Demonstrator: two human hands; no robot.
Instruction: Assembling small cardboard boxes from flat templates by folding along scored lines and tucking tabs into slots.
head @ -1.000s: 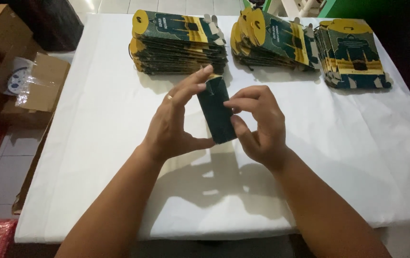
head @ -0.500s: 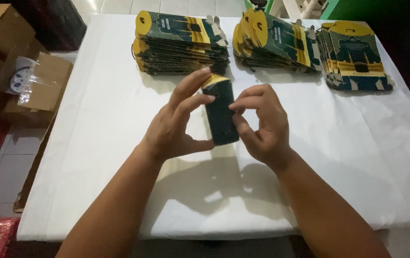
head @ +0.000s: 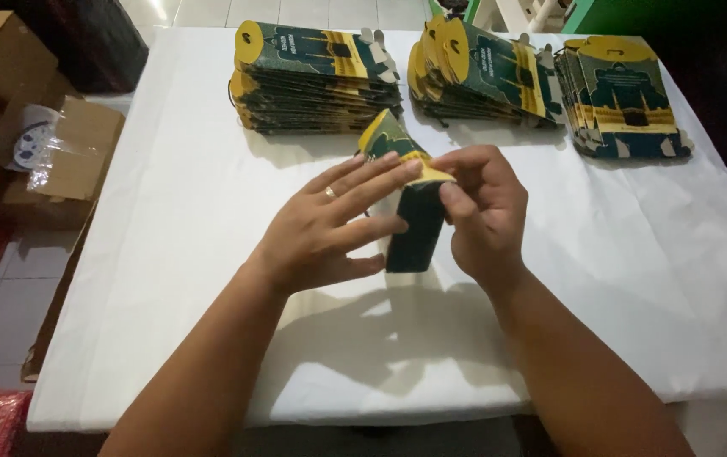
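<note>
Both hands hold a small dark green carton above the middle of the worktop, which is draped in a smooth white cloth with soft creases. The carton is thin printed card, a narrow upright box shape with flat matte sides; its top flap stands open, yellow-edged and rounded, tilted away from the person. The left hand lies against the carton's left side with its fingers stretched long and nearly flat across the yellow fold, a ring on one of them. The right hand is curled close, its thumb and fingertips pinching the card at the fold on the right side of the carton's top. The carton's lower end hangs free between the two palms, clear of the cloth

Along the far edge of the worktop lie three stacks of flat, unfolded cartons of the same green and yellow card: a thick, neat left stack, a fanned middle stack and a slimmer right stack, all well apart from the hands. Their edges show die-cut tabs and rounded hanger ends

On the floor to the left sit brown corrugated cardboard boxes, one with crinkled clear plastic wrap lying on it
</note>
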